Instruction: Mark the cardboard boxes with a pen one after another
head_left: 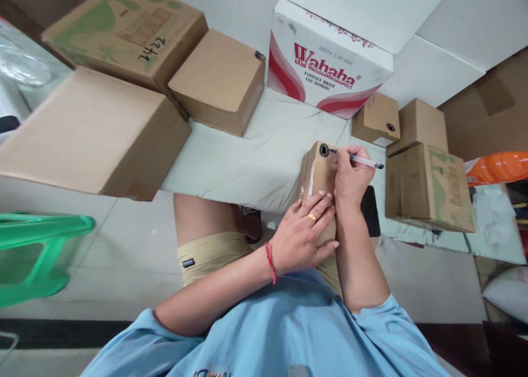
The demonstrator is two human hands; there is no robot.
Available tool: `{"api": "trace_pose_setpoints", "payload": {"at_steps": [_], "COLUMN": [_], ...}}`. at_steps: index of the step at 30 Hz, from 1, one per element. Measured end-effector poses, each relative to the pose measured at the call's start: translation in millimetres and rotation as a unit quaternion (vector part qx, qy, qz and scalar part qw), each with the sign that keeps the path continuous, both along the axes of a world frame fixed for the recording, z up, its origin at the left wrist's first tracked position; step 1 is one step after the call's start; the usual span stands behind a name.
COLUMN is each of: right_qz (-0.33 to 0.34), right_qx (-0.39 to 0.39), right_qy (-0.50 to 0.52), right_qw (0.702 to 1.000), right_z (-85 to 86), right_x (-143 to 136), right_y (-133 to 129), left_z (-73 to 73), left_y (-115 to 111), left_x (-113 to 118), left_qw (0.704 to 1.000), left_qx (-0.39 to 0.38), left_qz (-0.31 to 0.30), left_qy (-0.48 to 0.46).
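A small brown cardboard box (325,170) lies in front of my body at the edge of the pale cloth. My left hand (309,231) rests flat on its near part, fingers spread slightly, a gold ring on one finger. In my right hand (353,176) is a slim pen (365,160), its tip at a black-ringed mark (324,150) on the box's far corner. A white label strip (311,179) shows along the box's left side. Beside my right forearm lies a dark flat phone-like object (370,211), partly hidden.
Larger brown boxes (94,124) stand at the left on the cloth-covered surface (231,162). A white Wahaha carton (325,63) is at the back. More boxes (429,190) and an orange bottle (501,167) are at the right. A green stool (45,256) stands on the floor.
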State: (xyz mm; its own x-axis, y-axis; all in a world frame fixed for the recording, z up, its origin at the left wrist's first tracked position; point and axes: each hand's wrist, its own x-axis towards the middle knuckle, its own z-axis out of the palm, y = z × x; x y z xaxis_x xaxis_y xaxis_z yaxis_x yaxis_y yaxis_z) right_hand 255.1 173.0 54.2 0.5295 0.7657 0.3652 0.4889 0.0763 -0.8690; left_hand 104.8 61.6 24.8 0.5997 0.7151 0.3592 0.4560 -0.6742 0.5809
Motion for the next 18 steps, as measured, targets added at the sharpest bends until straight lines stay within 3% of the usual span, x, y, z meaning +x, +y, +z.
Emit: {"api": "trace_pose_setpoints", "payload": {"at_steps": [9, 18], "right_qz": [0.045, 0.004], "right_qx": [-0.033, -0.041], "right_qy": [0.013, -0.005], "right_qw": [0.998, 0.999], "right_z": [-1.6, -0.4], "right_x": [0.5, 1.5], "right_y": [4.7, 2.9], "left_z": [0.6, 0.2], "left_y": [-0.2, -0.2], "left_x": [0.6, 1.3], "left_qw": [1.0, 1.0], "left_qx": [-0.001, -0.009], "left_qz": [0.004, 0.0], "left_qy": [0.0, -0.005]}}
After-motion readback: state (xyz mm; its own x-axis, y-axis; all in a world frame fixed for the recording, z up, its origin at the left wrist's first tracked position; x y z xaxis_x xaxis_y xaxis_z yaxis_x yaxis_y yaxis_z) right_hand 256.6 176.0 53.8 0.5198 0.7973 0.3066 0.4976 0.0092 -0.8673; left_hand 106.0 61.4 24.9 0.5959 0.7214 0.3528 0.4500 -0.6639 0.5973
